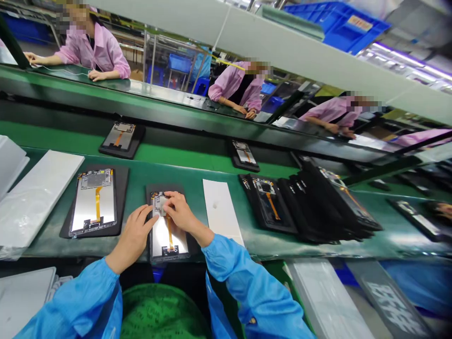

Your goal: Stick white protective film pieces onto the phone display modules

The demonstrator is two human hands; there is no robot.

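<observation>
- A long factory line crosses the room, its green bench (212, 176) lined with dark-backed panels, and people in pink smocks (99, 52) work along the far side.
- The nearest panel (169, 242) lies flat at the bench's near edge, directly before the person, silver back up. An orange flex cable (170, 233) runs down its middle. Lying there, it seems placed to keep the cable and upper board within easy reach.
- The left hand (132, 240) lies open, its fingers against the panel's left side, apparently steadying it.
- The right hand (180, 212) bunches its fingertips (165, 196) over the upper board (158, 205); I cannot tell whether they clamp anything. The hands are apart but close.
- Just left lies another panel (93, 202); just right, a white sheet (221, 209).
- Farther right, black panels (328, 202) overlap in a leaning stack, probably to save bench space.
</observation>
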